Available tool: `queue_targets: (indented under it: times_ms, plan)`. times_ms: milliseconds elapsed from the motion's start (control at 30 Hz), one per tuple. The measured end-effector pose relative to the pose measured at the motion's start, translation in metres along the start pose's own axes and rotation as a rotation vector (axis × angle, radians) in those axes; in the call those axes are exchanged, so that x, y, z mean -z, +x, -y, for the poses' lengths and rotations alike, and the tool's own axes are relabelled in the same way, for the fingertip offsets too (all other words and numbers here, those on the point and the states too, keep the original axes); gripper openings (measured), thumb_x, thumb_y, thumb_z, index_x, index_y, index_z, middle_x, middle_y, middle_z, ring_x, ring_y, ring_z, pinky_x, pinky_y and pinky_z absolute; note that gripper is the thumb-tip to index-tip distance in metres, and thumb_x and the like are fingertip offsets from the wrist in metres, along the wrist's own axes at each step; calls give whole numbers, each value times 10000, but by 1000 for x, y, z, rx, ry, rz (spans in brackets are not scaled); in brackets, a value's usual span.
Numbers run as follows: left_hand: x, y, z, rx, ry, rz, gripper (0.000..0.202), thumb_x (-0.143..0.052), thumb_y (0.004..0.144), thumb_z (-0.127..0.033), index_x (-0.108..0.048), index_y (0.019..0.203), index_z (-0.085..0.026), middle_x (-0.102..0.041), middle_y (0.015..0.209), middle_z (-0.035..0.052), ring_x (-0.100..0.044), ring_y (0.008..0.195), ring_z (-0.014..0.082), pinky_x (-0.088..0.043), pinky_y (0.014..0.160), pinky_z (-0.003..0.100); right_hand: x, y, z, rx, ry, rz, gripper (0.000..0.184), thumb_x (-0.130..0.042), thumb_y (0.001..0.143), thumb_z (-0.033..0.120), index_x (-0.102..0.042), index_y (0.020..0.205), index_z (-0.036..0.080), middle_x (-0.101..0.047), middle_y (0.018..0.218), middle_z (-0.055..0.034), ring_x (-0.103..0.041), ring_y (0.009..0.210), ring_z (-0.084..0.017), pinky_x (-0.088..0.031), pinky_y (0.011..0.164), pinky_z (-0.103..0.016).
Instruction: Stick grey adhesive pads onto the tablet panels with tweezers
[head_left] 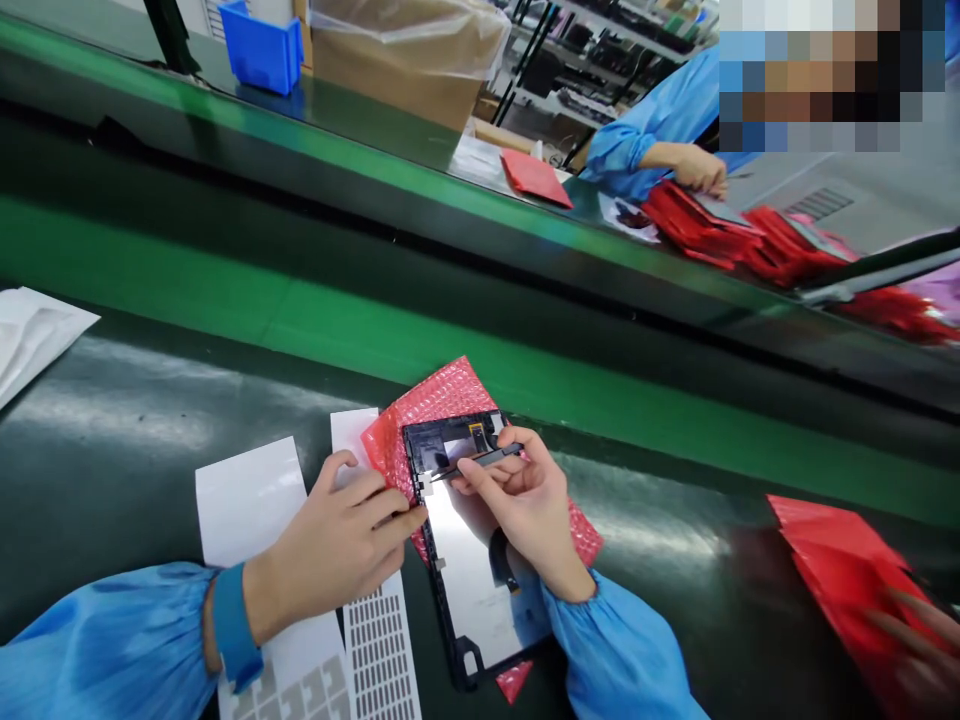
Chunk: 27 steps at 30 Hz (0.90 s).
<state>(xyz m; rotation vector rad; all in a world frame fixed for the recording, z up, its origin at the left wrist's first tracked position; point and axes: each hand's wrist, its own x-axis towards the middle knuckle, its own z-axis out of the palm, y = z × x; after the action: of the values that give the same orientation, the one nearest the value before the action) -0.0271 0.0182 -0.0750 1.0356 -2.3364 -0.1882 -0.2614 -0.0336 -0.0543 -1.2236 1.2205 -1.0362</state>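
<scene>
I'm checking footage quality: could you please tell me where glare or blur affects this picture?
Head view: glare on the dark tabletop and silvery panel; head view: another person's hand at the lower right blurred, while the tweezers look fairly sharp.

Panel on wrap, sheets left, perhaps overlapping

Both arms are clothed in bright blue: the left sleeve, at the lower left of the frame, is loose and creased, and the right sleeve, lower centre-right, matches it. Each narrows to a gathered, puckered cuff. A wide, flat, darker teal wristband circles the left wrist. Both hands are bare.
</scene>
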Motion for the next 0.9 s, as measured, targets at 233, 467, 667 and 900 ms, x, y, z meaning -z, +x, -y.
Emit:
queue_targets:
  times_ms: [233, 467, 667, 900]
  plan:
    - [0, 0, 0, 1, 9, 13, 232, -579, 1032, -294, -668, 1237, -230, -721, 1018, -9, -594, 950, 183, -283, 1001, 505, -1, 0, 0, -8, -19, -12, 550, -905, 826, 388, -417, 1043, 257, -776, 722, -30, -772, 627, -201, -643, 618, -227]
    - [0, 0, -1, 5, 18, 19, 230, -579, 1031, -295, -671, 1230, -227, -709, 1010, -11, -588, 954, 187, -288, 1005, 503, -1, 2, 1, -14, -27, -12, 550, -911, 814, 393, -427, 1040, 256, -774, 718, -25, -770, 629, -207, -649, 611, -246]
    - [1, -1, -1, -13, 51, 21, 222, -595, 1011, -293, -684, 1200, -218, -703, 1014, 14, -590, 960, 203, -293, 1002, 505, -1, 2, 0, -14, -46, -13, 549, -904, 813, 404, -426, 1040, 258, -771, 716, -20, -771, 624, -222, -657, 603, -272]
    - [1, 0, -2, 0, 59, 10, 212, -578, 1010, -280, -679, 1184, -216, -707, 1025, 20, -592, 962, 207, -302, 987, 509, -1, 2, -1, 7, -63, -2, 503, -870, 851, 360, -417, 1045, 264, -772, 719, -20, -775, 633, -216, -659, 614, -262]
